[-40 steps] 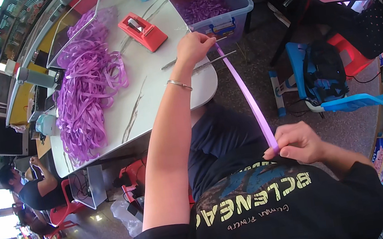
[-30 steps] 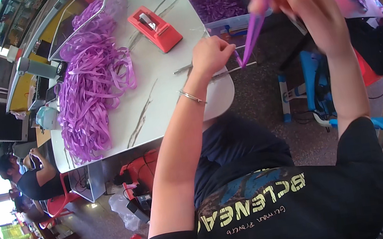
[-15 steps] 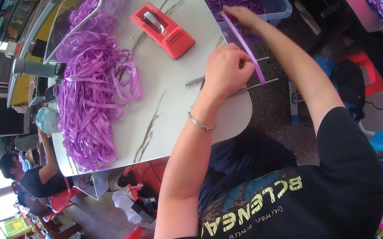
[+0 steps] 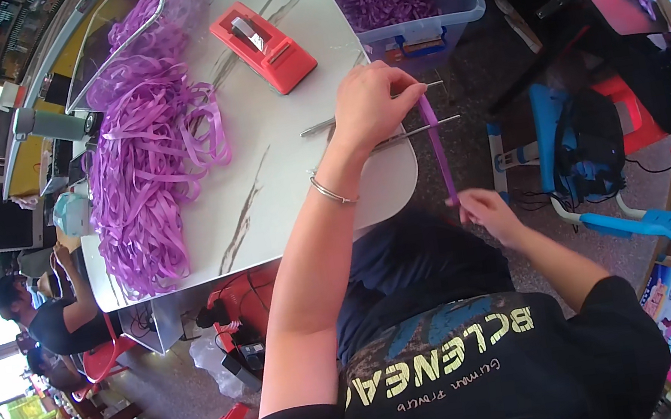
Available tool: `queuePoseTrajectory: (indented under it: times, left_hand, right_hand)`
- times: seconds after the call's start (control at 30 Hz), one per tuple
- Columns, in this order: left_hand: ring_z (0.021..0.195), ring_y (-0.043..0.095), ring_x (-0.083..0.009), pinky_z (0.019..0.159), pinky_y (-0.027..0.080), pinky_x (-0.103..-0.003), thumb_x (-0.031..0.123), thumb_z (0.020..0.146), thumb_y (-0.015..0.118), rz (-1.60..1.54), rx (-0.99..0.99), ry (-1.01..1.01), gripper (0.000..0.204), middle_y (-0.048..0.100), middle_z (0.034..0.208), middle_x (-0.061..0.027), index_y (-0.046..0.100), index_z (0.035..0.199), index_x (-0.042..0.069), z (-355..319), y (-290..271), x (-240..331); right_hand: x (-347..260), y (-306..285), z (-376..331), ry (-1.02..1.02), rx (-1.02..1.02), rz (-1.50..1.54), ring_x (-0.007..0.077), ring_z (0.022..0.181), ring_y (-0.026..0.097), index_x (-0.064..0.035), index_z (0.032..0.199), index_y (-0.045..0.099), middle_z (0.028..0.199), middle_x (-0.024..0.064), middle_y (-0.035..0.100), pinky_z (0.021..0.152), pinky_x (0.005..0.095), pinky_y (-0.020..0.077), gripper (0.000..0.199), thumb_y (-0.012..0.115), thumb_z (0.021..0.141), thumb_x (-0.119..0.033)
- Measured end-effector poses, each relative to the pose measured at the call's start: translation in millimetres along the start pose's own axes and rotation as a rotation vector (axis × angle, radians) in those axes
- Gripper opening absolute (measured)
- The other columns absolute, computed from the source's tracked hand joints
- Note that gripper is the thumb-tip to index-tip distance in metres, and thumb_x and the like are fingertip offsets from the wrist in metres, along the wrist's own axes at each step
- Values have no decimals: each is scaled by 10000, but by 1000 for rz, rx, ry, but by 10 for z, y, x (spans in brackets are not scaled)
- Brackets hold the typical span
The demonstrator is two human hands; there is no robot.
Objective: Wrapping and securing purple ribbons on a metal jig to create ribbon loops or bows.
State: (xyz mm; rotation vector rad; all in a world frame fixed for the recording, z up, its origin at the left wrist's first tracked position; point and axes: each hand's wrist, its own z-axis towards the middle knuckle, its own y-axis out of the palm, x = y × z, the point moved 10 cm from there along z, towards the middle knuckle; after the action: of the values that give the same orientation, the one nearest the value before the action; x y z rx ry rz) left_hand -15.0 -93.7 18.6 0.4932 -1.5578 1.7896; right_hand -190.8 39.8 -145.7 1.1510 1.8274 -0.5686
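A purple ribbon (image 4: 439, 150) is stretched between my hands beyond the table's right end. My left hand (image 4: 376, 104) pinches its upper part near the tip of the far metal rod. Lower down and nearer my body, my right hand (image 4: 493, 219) grips the other end between thumb and fingers. Two thin metal rods (image 4: 419, 133) stick out past the table edge, and the ribbon crosses the nearer one; whether it loops around them I cannot tell. On the left of the table lies a large heap of purple ribbon (image 4: 139, 161).
A red tape dispenser (image 4: 263, 47) sits on the white marbled table (image 4: 243, 197). Past its far right edge stands a clear plastic bin (image 4: 458, 13) holding purple pieces. A blue chair (image 4: 550, 134) with a black bag is to the right. Another person (image 4: 64, 311) sits at left.
My right hand has come from beside the bin down toward my body, drawing the ribbon end with it. My left hand has shifted slightly up and left, and the view has moved a little.
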Motion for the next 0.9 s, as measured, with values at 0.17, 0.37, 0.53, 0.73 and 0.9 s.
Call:
queuePoseTrajectory:
  times: [0.17, 0.37, 0.53, 0.73, 0.9]
  left_hand:
    - [731, 560, -261, 682, 436, -367, 256, 707, 643, 31, -11, -12, 165, 621, 699, -74, 700, 730, 102, 9, 10, 11]
    - [722, 562, -272, 675, 443, -381, 239, 706, 636, 36, 17, -19, 156, 625, 683, -79, 701, 731, 100, -4, -12, -49]
    - [725, 557, -291, 679, 439, -397, 222, 714, 619, 84, -38, -36, 149, 613, 686, -87, 692, 701, 93, 14, 26, -21]
    - [705, 543, -290, 654, 427, -378, 169, 758, 567, 58, 166, 95, 156, 583, 766, -123, 616, 786, 23, 7, -54, -23]
    - [732, 544, -240, 672, 421, -358, 184, 770, 569, -33, 188, 22, 164, 578, 757, -98, 623, 803, 33, -14, -86, -73]
  right_hand:
    - [-1120, 251, -755, -657, -5, -386, 100, 573, 468, -55, 946, 654, 644, 1, 543, 520, 229, 357, 200, 536, 839, -176]
    - [-2448, 475, -728, -1039, -151, -578, 115, 550, 467, -39, 922, 656, 616, 12, 527, 518, 237, 357, 176, 538, 826, -126]
    - [-2890, 299, 163, -868, -47, -352, 32, 607, 445, -16, 954, 639, 651, -51, 514, 563, 189, 367, 243, 493, 899, -203]
    - [-2242, -10, 1372, -488, -99, -90, 28, 622, 447, -54, 950, 641, 673, -56, 516, 574, 183, 359, 272, 504, 890, -281]
    - [-1352, -166, 1614, -245, -31, 12, 16, 627, 447, -91, 992, 621, 708, -58, 541, 534, 181, 336, 285, 502, 880, -325]
